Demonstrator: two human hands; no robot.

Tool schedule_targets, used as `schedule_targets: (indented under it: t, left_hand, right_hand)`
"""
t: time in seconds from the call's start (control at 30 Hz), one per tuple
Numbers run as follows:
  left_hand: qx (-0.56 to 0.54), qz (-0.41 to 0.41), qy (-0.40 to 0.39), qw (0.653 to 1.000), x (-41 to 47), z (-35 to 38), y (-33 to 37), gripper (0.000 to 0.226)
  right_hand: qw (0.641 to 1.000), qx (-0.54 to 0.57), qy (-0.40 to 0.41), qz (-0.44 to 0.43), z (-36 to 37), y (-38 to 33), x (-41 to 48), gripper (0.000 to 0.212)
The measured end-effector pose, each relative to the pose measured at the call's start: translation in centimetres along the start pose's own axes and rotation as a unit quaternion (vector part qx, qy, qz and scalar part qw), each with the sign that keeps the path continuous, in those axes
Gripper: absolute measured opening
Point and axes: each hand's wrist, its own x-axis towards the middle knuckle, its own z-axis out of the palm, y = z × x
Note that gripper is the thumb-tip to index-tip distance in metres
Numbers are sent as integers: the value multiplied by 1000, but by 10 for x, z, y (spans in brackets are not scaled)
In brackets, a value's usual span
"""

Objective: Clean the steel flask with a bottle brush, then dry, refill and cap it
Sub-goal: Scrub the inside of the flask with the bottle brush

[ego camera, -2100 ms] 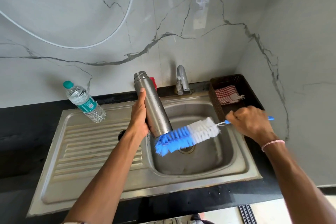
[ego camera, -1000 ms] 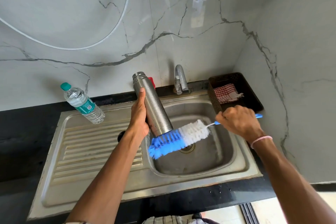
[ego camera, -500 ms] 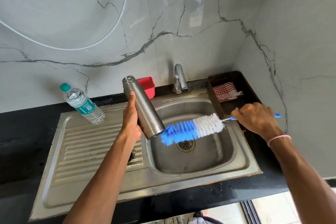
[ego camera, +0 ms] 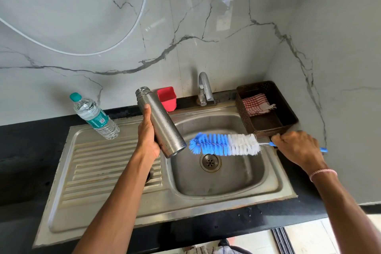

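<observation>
My left hand (ego camera: 148, 133) grips the steel flask (ego camera: 162, 124), which tilts over the left rim of the sink bowl (ego camera: 253, 181) with its uncapped threaded mouth up and to the left. Its wet base points down to the right. My right hand (ego camera: 296, 146) holds the blue handle of the bottle brush (ego camera: 224, 144). The brush lies nearly level above the drain, its blue tip just right of the flask's base, a small gap between them.
A plastic water bottle (ego camera: 94, 116) with a teal cap stands on the draining board. A red cup (ego camera: 167, 98) sits by the wall left of the tap (ego camera: 204, 89). A dark basket (ego camera: 286, 113) holding a red checked cloth (ego camera: 255, 103) stands at right.
The brush was rubbing the flask's lower end; it has since drawn back to the right and levelled out. The flask moved slightly left, uncovering the red cup behind it.
</observation>
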Motion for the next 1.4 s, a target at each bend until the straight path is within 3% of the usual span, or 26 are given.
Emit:
schedule_targets:
  t: [0.13,0.37,0.53,0.77,0.9,1.07,1.13,1.27,1.4]
  left_hand:
    - [12,5,-1,1000,-4,-2,-4,60]
    - [62,33,-44,997,-12,1,-12,61]
    - [74,67,-65,993,-19,-7,-18,44]
    - [82,81,-74,991,-19,-37,-34,41]
    - [88,91,-75,989,-21,-48,-38,46]
    - [88,118,-81,986,-19,-55,-31,57]
    - [79,128,-84,985,-15,-57,-24,56]
    - [66,146,-94,983,-7,-59,-12,37]
    - [57,158,-90,982,-4,-60,-5,39]
  right_hand:
    - [999,38,-3,30,21,4,-11,45]
    - [999,32,12,29,28,-25,-22,41]
    - [985,136,40,96,23,-29,-21,44]
    - [973,192,-13,128,23,-46,-24,46]
    - [982,180,-44,37,14,-72,-18,51]
    - [982,86,94,-137,-40,-128,7,15]
    - [976,37,142,-163,-59,-158,26,16]
    - [947,-98,206,-227,-85,-219,68,18]
    - [909,-221,217,-280,-97,-275,92,20]
